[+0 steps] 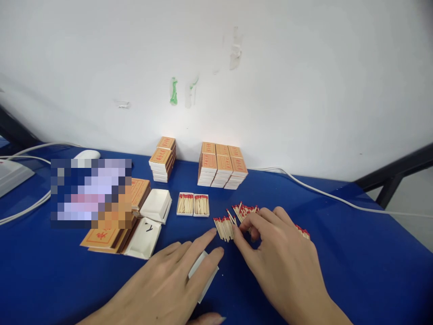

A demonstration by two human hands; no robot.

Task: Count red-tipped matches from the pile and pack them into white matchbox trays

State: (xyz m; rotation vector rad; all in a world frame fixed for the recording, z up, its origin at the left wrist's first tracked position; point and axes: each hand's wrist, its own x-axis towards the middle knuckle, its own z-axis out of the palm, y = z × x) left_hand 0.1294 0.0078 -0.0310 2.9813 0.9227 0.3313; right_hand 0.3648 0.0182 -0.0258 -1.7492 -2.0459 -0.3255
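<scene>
Over a white matchbox tray (209,282) my left hand (165,275) is open, its fingers stretched to the right. Its index fingertip is beside a neat row of red-tipped matches (223,229) on the table. My right hand (277,253) is closed, with thumb and index finger pinching matches (233,218) at the right end of that row; how many is hidden. Behind its fingers lies a loose pile of matches (245,208). More red match heads (303,232) show past the right side of the hand. Two trays filled with matches (193,212) stand side by side farther back.
Stacked matchboxes (223,164) and a smaller stack (162,158) stand near the wall. Empty white trays (144,237) and orange sleeves (103,237) lie at left, beside a pixelated patch. A white cable (311,187) runs along the right. The table (365,262) is blue.
</scene>
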